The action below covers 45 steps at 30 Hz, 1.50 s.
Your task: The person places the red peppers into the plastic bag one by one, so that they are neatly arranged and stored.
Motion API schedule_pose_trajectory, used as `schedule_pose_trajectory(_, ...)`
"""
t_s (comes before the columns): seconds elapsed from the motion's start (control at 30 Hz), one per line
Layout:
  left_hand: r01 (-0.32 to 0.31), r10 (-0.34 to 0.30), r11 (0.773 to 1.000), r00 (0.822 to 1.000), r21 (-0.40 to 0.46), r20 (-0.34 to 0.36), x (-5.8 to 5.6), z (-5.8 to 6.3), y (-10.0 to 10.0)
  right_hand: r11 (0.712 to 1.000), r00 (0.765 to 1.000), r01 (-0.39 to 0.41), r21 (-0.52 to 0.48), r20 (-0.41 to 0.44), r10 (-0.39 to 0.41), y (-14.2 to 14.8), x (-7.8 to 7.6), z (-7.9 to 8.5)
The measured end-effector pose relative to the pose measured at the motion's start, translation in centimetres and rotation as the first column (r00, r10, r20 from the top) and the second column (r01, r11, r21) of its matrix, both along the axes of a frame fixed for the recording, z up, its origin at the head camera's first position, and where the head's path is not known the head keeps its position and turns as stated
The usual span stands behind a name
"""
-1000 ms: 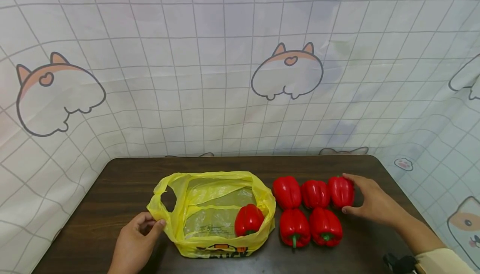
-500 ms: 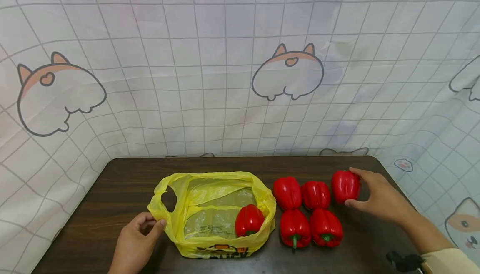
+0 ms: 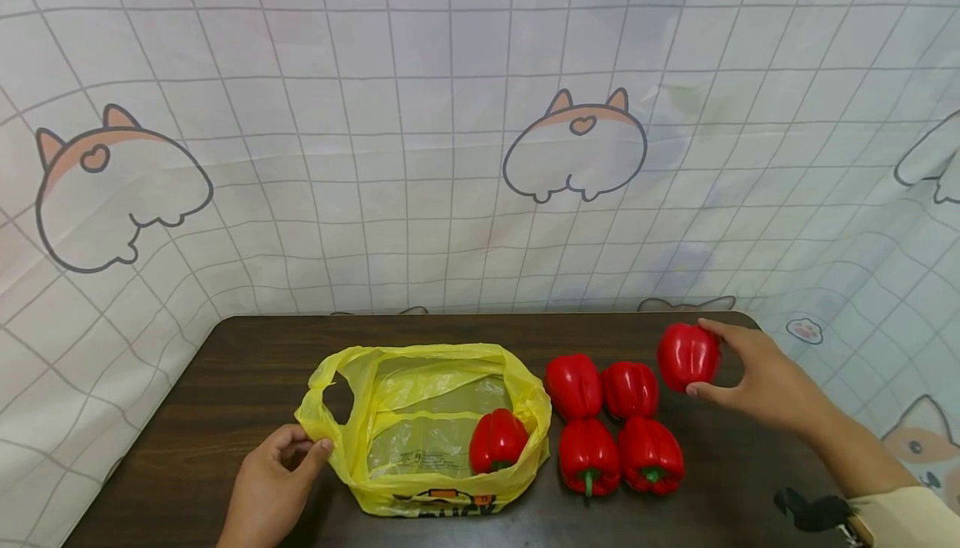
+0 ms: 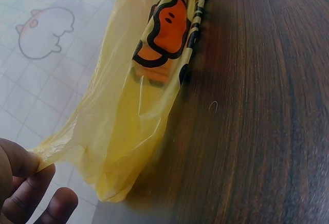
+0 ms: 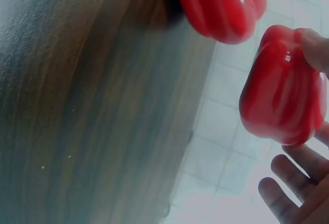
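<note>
Gripping bag (image 3: 375, 494) in left hand (image 3: 273, 481), red pepper (image 3: 685, 356) in right hand (image 3: 768, 381); printed dots (image 4: 170, 15) only in left wrist view.

Even light is filling the head view; highlights are glinting on the peppers (image 3: 589, 452), while haze is paling the cloth (image 5: 218, 147) in the right wrist view.

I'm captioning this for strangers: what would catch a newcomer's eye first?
Probably the yellow bag, gaping on the dark table with one red pepper inside. To its right, four peppers cluster two by two, and the right hand holds a sixth pepper beside them. The left hand pinches the bag's left edge.
</note>
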<state>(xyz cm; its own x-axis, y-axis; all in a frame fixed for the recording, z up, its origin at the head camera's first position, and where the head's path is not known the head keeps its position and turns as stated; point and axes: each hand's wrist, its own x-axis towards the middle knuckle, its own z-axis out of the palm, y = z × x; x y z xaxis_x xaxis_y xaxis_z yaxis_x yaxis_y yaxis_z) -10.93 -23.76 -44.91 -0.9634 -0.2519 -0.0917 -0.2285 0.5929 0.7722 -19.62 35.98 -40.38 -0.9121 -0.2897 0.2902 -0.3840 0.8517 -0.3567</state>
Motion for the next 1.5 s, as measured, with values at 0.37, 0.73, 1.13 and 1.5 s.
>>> schedule_pose_trajectory(0.37,0.002,-0.002,1.0,1.0,-0.003,0.003,0.0,0.1,0.1,1.0,0.999,-0.022,-0.012,0.044,0.023,-1.8,0.0,0.9)
schedule_pose_trajectory(0.73,0.004,-0.004,1.0,1.0,-0.002,0.003,0.0,0.1,0.0,0.999,0.997,-0.047,-0.001,0.057,0.047,-4.4,0.0,1.5)
schedule_pose_trajectory(1.13,0.008,-0.008,1.0,1.0,-0.005,0.011,0.0,0.1,0.0,0.995,0.993,-0.093,-0.027,0.072,0.095,-6.8,-0.3,2.1)
schedule_pose_trajectory(1.5,0.005,-0.005,1.0,1.0,-0.011,0.012,0.0,0.1,0.0,0.994,0.989,-0.107,-0.036,0.102,0.11,-8.7,-0.6,2.3)
